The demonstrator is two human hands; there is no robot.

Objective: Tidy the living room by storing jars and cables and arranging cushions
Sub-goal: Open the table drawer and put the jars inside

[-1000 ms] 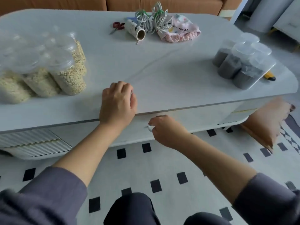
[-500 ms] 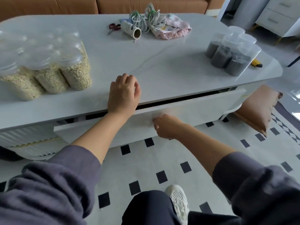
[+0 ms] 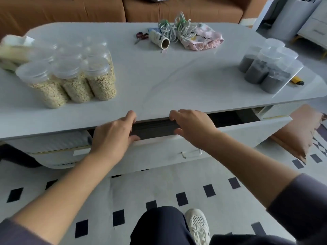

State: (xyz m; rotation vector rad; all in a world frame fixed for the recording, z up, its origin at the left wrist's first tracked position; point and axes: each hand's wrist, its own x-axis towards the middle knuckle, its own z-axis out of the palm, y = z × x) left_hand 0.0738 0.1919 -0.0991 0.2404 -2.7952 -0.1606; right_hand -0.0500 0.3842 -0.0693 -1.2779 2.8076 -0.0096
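Under the white coffee table point(image 3: 159, 82), a white drawer point(image 3: 238, 133) stands partly pulled out, its dark inside showing. My left hand point(image 3: 113, 133) and my right hand point(image 3: 192, 126) both grip the drawer front's top edge, fingers curled into the gap below the tabletop. The drawer's wire handle point(image 3: 192, 153) hangs free beneath my right hand. Several clear jars of oats point(image 3: 74, 82) stand on the table's left, and several jars of dark grains point(image 3: 265, 71) on its right. Two coiled cables point(image 3: 175, 27) lie at the back. A brown cushion point(image 3: 297, 135) leans on the floor at the right.
Red scissors point(image 3: 140, 36), a paper roll point(image 3: 159, 38) and a pink cloth pouch point(image 3: 203, 39) lie beside the cables. A yellow utility knife point(image 3: 297, 81) sits by the dark jars. A brown sofa point(image 3: 159, 7) runs behind the table. My shoe point(image 3: 198, 225) rests on the patterned rug.
The drawer has slid further out. My left hand left the tabletop and my right hand let go of the handle; both now hold the drawer's top edge.
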